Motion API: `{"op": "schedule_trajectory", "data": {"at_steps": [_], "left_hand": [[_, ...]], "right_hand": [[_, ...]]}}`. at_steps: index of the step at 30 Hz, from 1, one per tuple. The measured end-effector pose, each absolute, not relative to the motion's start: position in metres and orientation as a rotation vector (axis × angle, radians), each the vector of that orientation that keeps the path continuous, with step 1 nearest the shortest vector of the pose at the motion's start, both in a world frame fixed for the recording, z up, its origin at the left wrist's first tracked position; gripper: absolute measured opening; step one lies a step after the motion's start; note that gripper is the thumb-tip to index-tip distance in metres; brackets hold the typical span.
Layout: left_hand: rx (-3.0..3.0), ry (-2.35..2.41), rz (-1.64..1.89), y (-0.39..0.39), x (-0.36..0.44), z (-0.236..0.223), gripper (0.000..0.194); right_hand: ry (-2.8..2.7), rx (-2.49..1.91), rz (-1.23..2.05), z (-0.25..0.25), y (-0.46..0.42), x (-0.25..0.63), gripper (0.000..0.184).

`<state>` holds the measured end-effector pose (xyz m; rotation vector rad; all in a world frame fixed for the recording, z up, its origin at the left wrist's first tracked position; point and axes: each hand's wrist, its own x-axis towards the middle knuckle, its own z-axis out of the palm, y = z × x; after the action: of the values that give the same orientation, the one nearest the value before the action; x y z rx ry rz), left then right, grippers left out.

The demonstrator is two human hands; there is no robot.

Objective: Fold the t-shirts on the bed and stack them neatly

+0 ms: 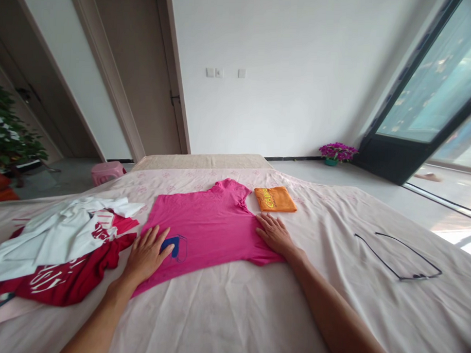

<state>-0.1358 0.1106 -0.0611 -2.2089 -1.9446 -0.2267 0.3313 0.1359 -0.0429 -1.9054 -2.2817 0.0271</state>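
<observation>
A bright pink T-shirt (pixel 210 222) lies spread out sideways, its collar toward the right and its hem toward the left. My left hand (pixel 150 253) rests flat on the hem end, fingers spread, beside a dark blue printed patch. On the shoulder end, near the collar, my right hand (pixel 274 232) lies flat with its fingers stretched out. Just beyond that hand is a folded orange garment (pixel 275 199) with yellow lettering, apart from the pink shirt.
A pale pink cloth (pixel 223 320) covers the broad surface. White (pixel 59 237) and red (pixel 77 279) garments are heaped at the left. Eyeglasses (pixel 413 278) lie at the right. Beyond stand a pink stool (pixel 107 172) and a pot of purple flowers (pixel 338 152) by the wall.
</observation>
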Motion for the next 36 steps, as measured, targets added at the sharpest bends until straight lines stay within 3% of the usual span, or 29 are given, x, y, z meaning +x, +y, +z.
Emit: {"op": "schedule_trajectory", "data": {"at_steps": [11,20,36], "left_hand": [[-2.417,-1.537,-0.610,0.099,-0.132,-0.049,0.036],[-2.573,-1.590,-0.546,0.092,-0.128,-0.054,0.048],[-2.576,-1.652,-0.550,0.091,-0.125,-0.051,0.047]], "right_hand": [[-2.281,-1.892,0.054,-0.041,0.133,0.332,0.059],[-2.312,-1.857,0.070,-0.045,0.131,0.347,0.059],[-2.258,-1.931,0.067,-0.038,0.124,0.352,0.058]]}}
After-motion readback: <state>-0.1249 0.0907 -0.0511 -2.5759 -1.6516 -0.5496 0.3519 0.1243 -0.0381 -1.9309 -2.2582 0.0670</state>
